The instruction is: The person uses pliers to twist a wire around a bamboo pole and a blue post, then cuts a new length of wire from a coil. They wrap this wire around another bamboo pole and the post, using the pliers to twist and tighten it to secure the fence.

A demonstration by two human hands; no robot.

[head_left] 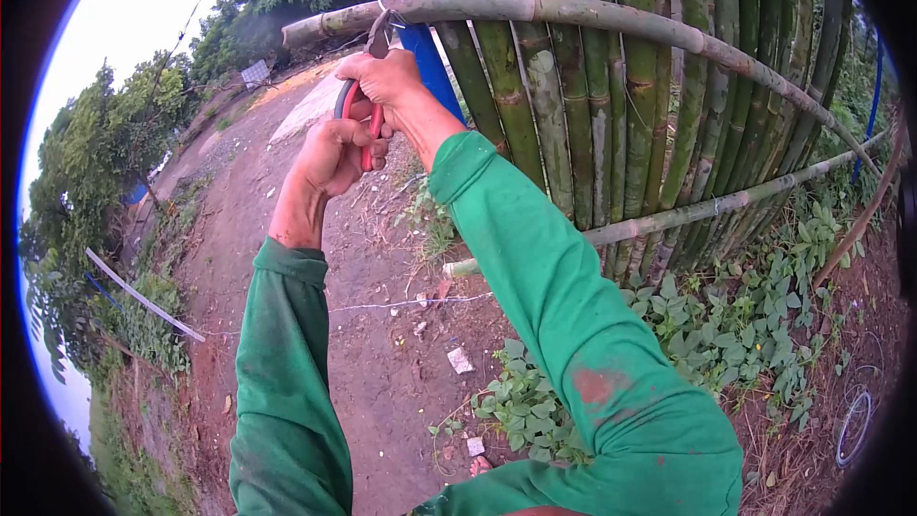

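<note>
Both of my hands are closed on a pair of pliers (373, 124) with red and black handles. My right hand (390, 81) grips the handles near the jaws. Lower down, my left hand (334, 151) is wrapped around the handle ends. The metal jaws point up at a thin wire (384, 8) by the horizontal bamboo pole (478, 7), where it crosses a blue post (435, 62). Whether the jaws are closed on the wire I cannot make out.
Upright green bamboo poles (544, 86) form a wall at the right, with a lower bamboo rail (669, 217) across them. Leafy plants (755, 334) grow at its foot. Coiled wire (853, 427) lies at the lower right. Barbed wire (411, 303) crosses the dirt ground (382, 373).
</note>
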